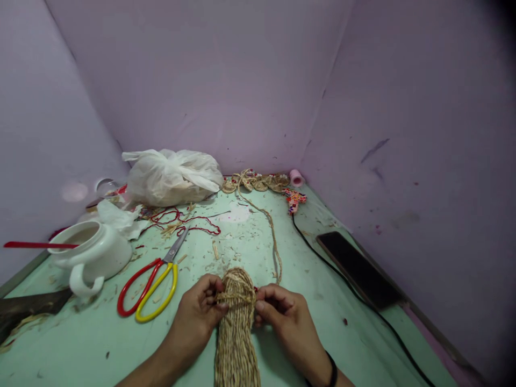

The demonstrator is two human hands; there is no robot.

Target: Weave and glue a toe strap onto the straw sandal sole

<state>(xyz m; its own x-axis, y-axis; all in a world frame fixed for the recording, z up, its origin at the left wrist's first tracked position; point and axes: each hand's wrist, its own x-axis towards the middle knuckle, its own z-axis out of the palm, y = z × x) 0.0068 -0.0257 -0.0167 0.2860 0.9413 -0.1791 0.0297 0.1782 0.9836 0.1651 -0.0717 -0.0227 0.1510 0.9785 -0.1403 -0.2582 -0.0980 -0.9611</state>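
A long bundle of tan twisted straw cord (237,338) runs up from the near edge, its rounded top end lying between my hands. A strand of the same cord wraps across it just below the top. My left hand (200,306) pinches the bundle's left side at that wrap, fingers curled. On the other side my right hand (284,312) has thumb and fingers pressed together at the bundle's edge, where a small bit of red shows. Exactly what the right fingertips grip is too small to make out. A loose cord (272,231) trails from near the right hand toward the back.
Red-and-yellow-handled scissors (157,277) lie left of my hands, beside a white teapot (105,252) with a red stick. Behind are red yarn (201,217), a white plastic bag (173,180) and straw ornaments (260,183). On the right are a patterned glue gun (295,200), its cable and a phone (358,269).
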